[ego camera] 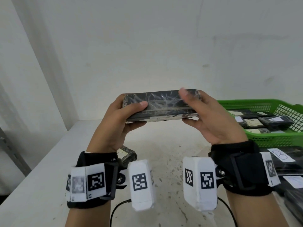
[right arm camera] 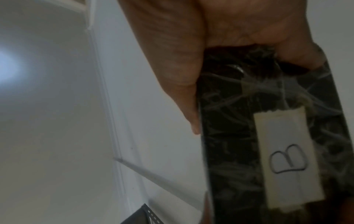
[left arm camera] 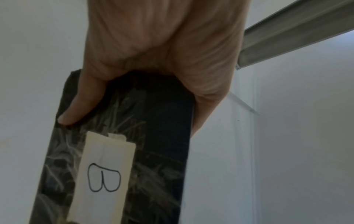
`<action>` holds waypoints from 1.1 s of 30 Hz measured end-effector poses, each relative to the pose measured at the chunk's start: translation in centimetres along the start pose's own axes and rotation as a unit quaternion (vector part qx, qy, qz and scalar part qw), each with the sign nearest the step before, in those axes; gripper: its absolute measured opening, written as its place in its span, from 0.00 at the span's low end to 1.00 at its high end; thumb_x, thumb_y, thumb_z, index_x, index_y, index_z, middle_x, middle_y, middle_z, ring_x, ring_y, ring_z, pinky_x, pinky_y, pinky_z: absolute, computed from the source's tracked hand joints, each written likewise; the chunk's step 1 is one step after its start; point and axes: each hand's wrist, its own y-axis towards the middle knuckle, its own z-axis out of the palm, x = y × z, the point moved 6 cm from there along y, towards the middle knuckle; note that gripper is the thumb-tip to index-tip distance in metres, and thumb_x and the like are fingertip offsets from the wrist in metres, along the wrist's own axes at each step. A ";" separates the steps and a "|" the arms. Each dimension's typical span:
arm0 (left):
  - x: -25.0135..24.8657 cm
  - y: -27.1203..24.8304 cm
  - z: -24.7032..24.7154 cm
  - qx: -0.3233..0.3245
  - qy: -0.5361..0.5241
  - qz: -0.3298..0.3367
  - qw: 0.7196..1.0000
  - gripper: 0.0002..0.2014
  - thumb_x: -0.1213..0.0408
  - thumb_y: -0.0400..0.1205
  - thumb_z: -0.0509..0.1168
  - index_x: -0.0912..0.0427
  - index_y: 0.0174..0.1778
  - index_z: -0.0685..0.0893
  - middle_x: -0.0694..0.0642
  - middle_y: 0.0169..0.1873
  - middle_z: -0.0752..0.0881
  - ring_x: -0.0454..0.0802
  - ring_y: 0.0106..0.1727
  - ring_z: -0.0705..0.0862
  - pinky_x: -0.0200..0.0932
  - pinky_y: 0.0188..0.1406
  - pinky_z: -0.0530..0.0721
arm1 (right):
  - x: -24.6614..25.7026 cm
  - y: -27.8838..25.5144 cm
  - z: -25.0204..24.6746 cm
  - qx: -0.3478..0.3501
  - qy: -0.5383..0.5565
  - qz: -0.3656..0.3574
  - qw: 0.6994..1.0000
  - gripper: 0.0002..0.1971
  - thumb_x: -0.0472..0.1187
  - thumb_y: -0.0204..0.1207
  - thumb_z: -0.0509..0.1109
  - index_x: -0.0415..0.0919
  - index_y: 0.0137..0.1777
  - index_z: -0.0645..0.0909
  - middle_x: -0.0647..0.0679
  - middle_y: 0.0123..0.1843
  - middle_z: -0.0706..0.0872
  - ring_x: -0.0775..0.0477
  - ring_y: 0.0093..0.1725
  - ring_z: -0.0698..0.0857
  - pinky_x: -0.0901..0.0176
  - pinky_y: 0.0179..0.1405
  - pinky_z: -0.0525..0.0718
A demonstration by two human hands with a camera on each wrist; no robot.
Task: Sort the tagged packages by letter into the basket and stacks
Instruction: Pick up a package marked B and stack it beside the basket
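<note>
White desk (ego camera: 164, 161) and white wall (ego camera: 147, 46) fill most of what we see from the head, and only that view shows us the layout: a green basket (ego camera: 262, 138) at the right with tagged dark packages lying in it, a stack (ego camera: 291, 164) of packages just in front of the basket whose top tag reads B, and one more package (ego camera: 128, 154) lying on the desk, half hidden behind the left wrist. The wrist views show none of this; instead they give us the underside of the held package, which the head camera cannot see.

We see both forearms raised, palms turned inward and facing each other. The left hand (ego camera: 118, 123) grips the package's left end, thumb laid across the near face and fingers (left arm camera: 80, 104) curled round underneath. The right hand (ego camera: 208, 118) supports the right end with fingers under it and the thumb lifted near the top edge; whether that thumb presses the wrap we cannot tell.

The package (ego camera: 160, 105) is up in the air above the desk, well clear of it, between the hands and roughly level. It is a flat oblong block in crinkled black wrap with pale creases. A cream paper tag (left arm camera: 107, 174) on its underside bears a hand-drawn B.
</note>
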 end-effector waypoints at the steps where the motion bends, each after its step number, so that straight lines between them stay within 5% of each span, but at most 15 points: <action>1: -0.2 -0.1 -0.2 -0.001 0.005 0.010 1.000 0.22 0.55 0.61 0.77 0.55 0.50 0.82 0.53 0.47 0.90 0.51 0.51 0.89 0.63 0.65 0.85 | 0.0 0.0 0.1 -0.001 -0.002 -0.006 1.000 0.25 0.55 0.58 0.77 0.47 0.55 0.80 0.60 0.43 0.90 0.63 0.43 0.89 0.46 0.69 0.79; 5: -0.8 -0.7 -0.1 0.016 0.014 0.021 1.000 0.30 0.43 0.59 0.73 0.51 0.55 0.83 0.50 0.50 0.91 0.51 0.56 0.90 0.61 0.67 0.83 | 0.0 -0.1 0.3 -0.010 0.014 -0.015 1.000 0.22 0.49 0.58 0.78 0.46 0.52 0.81 0.55 0.42 0.90 0.59 0.41 0.89 0.50 0.64 0.82; 10: -0.1 0.0 -0.5 -0.009 0.014 0.017 1.000 0.29 0.52 0.57 0.78 0.56 0.54 0.83 0.55 0.49 0.91 0.52 0.52 0.90 0.62 0.66 0.84 | -0.5 0.1 0.5 -0.007 -0.014 -0.012 1.000 0.25 0.52 0.61 0.79 0.46 0.58 0.80 0.56 0.46 0.90 0.62 0.45 0.89 0.51 0.64 0.81; 13: 0.3 0.2 -0.9 -0.008 0.008 0.015 1.000 0.26 0.57 0.59 0.79 0.57 0.52 0.83 0.57 0.49 0.91 0.52 0.51 0.90 0.63 0.65 0.85 | -0.5 0.0 0.9 0.042 -0.024 0.002 0.999 0.35 0.54 0.51 0.80 0.48 0.61 0.78 0.57 0.50 0.91 0.61 0.50 0.89 0.53 0.66 0.79; 20: -0.3 -0.2 -1.1 0.017 0.025 0.037 0.999 0.30 0.49 0.62 0.77 0.54 0.59 0.81 0.54 0.52 0.91 0.51 0.55 0.90 0.52 0.62 0.85 | -0.1 -0.1 1.1 0.056 0.018 -0.007 0.998 0.32 0.41 0.54 0.78 0.45 0.62 0.77 0.53 0.49 0.91 0.57 0.48 0.90 0.68 0.49 0.82; 25: -0.2 0.0 -0.8 0.017 0.002 0.047 0.999 0.20 0.65 0.67 0.73 0.56 0.55 0.80 0.51 0.42 0.91 0.48 0.45 0.90 0.49 0.60 0.87 | 0.3 -0.4 0.9 0.063 -0.010 -0.022 0.998 0.35 0.48 0.49 0.80 0.48 0.60 0.77 0.52 0.50 0.91 0.55 0.50 0.89 0.55 0.63 0.78; 29: 0.0 0.0 -0.5 0.026 0.013 0.058 0.998 0.23 0.59 0.65 0.78 0.53 0.55 0.80 0.50 0.44 0.91 0.47 0.46 0.90 0.47 0.58 0.87 | 0.0 0.0 0.4 0.030 0.004 -0.027 0.999 0.34 0.50 0.45 0.82 0.47 0.55 0.78 0.50 0.49 0.89 0.50 0.51 0.87 0.50 0.65 0.78; 31: 0.1 0.0 -0.4 0.027 0.015 0.054 0.998 0.26 0.50 0.62 0.77 0.51 0.55 0.81 0.51 0.47 0.90 0.47 0.48 0.90 0.47 0.60 0.87 | -0.3 0.3 0.4 0.024 0.015 -0.025 0.999 0.31 0.46 0.47 0.81 0.47 0.54 0.79 0.50 0.48 0.89 0.50 0.50 0.88 0.52 0.65 0.80; 33: 0.3 0.2 -0.5 0.023 0.010 0.049 0.998 0.24 0.52 0.65 0.77 0.52 0.55 0.81 0.51 0.46 0.90 0.47 0.48 0.90 0.49 0.61 0.86 | -0.4 0.3 0.4 0.022 0.014 -0.024 0.999 0.29 0.45 0.49 0.80 0.47 0.53 0.79 0.51 0.47 0.89 0.51 0.49 0.89 0.56 0.61 0.82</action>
